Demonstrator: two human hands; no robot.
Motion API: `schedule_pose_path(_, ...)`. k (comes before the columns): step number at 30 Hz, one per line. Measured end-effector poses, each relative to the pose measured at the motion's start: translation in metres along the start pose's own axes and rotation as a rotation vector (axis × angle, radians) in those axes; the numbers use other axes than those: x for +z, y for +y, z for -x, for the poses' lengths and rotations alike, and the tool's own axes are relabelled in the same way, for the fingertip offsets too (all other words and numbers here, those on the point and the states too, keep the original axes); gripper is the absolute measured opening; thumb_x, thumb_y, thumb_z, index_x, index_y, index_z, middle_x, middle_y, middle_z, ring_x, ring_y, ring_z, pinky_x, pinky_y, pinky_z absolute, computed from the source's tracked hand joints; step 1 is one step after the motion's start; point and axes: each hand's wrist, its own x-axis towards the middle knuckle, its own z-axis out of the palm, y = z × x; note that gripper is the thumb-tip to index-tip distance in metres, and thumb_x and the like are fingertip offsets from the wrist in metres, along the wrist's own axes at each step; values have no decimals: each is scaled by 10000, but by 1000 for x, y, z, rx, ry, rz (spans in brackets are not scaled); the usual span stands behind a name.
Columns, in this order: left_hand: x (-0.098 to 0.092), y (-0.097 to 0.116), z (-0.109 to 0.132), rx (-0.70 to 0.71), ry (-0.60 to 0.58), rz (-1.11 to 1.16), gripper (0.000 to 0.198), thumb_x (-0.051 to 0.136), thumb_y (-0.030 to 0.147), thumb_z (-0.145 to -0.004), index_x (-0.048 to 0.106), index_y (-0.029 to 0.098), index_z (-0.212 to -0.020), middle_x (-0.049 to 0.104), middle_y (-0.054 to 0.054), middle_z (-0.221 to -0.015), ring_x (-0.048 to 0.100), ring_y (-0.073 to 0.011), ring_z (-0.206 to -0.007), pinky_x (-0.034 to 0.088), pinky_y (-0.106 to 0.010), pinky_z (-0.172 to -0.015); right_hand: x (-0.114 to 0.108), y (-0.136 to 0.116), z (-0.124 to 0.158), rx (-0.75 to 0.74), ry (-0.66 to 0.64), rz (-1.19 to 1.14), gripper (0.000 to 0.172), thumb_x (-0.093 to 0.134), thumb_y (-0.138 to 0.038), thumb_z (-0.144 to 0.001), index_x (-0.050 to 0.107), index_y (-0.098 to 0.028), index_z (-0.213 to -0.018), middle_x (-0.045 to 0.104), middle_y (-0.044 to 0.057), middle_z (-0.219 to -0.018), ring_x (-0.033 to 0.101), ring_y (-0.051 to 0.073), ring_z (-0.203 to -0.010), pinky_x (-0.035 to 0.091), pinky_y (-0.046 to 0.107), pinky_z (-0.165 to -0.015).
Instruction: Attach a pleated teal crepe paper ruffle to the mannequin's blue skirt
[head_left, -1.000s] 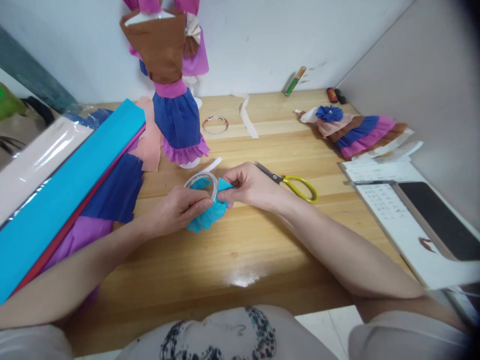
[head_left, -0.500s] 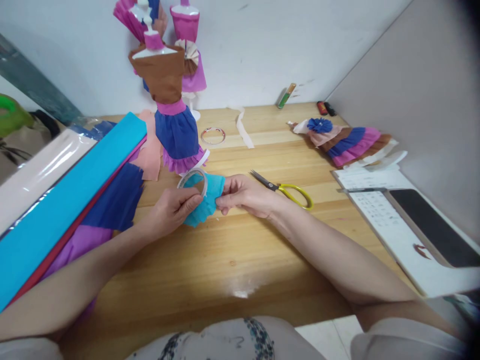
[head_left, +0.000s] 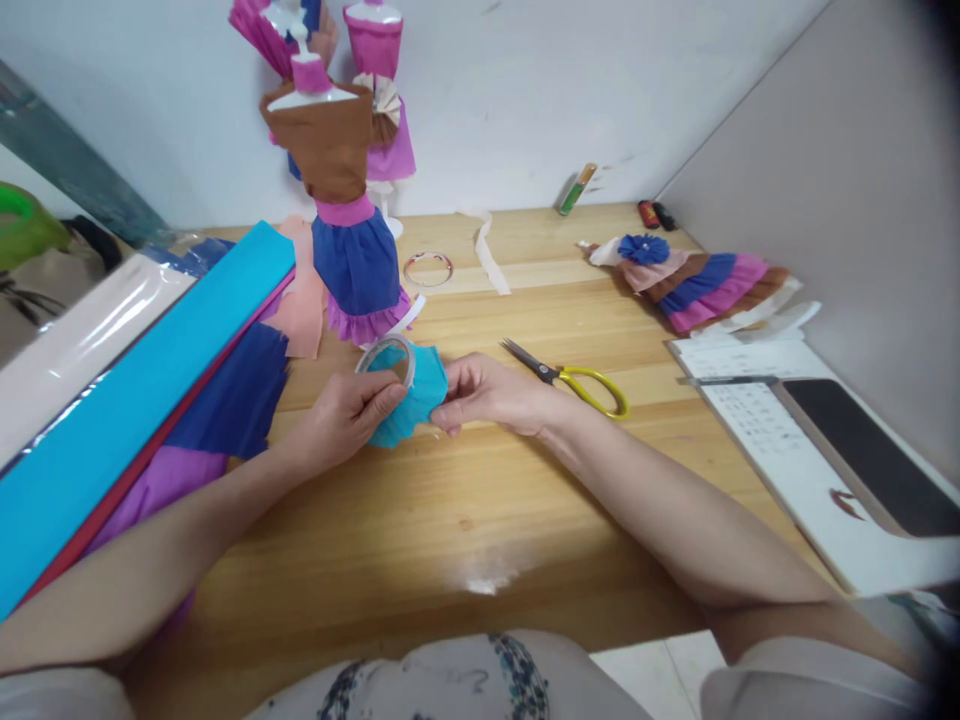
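turquoise paper (head_left: 427, 388) between left hand (head_left: 346, 418) and right hand (head_left: 491, 394)

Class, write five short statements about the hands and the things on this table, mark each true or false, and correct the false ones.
1. The left hand holds a roll of tape. True.
2. The right hand grips the scissors. False: it pinches the light-blue paper; the scissors lie on the table.
3. The scissors have yellow handles. True.
4. The dress lying at the right has a red flower. False: its flower is blue.
5. The nearest standing figure wears a brown top. True.
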Motion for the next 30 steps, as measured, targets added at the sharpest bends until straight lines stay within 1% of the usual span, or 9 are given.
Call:
schedule_pose_path(2,0,0,0,13,6,-2,457,427,366,-1007,423,177,-592,425,49,-517,391,-73,-485,301,-192,-463,-7,-3,3,55,-66,44,220,848,-294,-667,727,-139,-765,697,-24,-670,612,82,-590,512,209,-600)
schedule_pose_path(5,-1,0,1,32,-29,-8,459,417,358,-1022,458,170,-604,476,39,-527,426,-78,-496,324,-195,-481,-19,-10,8,110,-100,52,370,889,-380,-642,739,-131,-871,740,12,-754,667,107,-666,525,216,-633)
schedule_pose_path(7,-1,-1,2,62,-64,-30,448,413,332,-1027,492,162,-620,519,28,-545,457,-83,-514,343,-198,-504,-21,-15,10,92,-17,-2,462,879,-509,-642,716,-141,-870,739,19,-760,678,114,-671,521,211,-615)
schedule_pose_path(9,0,-2,2,101,-94,-76,437,418,310,-1029,513,157,-632,539,23,-562,469,-86,-529,346,-203,-521,-17,-18,10,47,118,-39,498,840,-602,-660,679,-153,-804,713,9,-707,659,107,-625,499,201,-574)
schedule_pose_path(11,1,-3,2,135,-112,-121,433,423,308,-1033,522,155,-640,540,23,-571,468,-86,-533,339,-208,-527,-10,-19,8,-9,242,6,468,834,-583,-682,645,-158,-730,673,-7,-639,623,92,-581,471,193,-553)
schedule_pose_path(13,1,-3,2,155,-111,-155,438,424,320,-1038,514,157,-642,521,28,-569,461,-86,-531,331,-212,-528,-4,-18,7,-39,306,82,408,859,-495,-676,632,-157,-702,655,-16,-615,604,85,-571,467,198,-564)
schedule_pose_path(19,1,-3,1,150,-129,-163,443,412,326,-1046,514,161,-647,530,26,-573,467,-89,-536,331,-218,-530,1,-19,7,-38,262,136,278,808,-375,-696,625,-167,-718,662,-14,-657,621,111,-623,498,239,-618)
schedule_pose_path(25,1,-2,0,152,-99,-135,435,425,325,-1036,489,163,-637,491,41,-552,446,-80,-518,318,-213,-518,6,-17,4,-191,430,352,121,696,-227,-694,584,-185,-676,575,-38,-633,512,100,-593,420,237,-564)
schedule_pose_path(30,2,0,1,114,-109,-94,437,419,341,-1040,509,165,-650,537,35,-561,473,-85,-529,340,-209,-526,7,-16,4,-193,344,423,125,680,-256,-723,592,-178,-680,574,-27,-645,512,105,-606,409,246,-579)
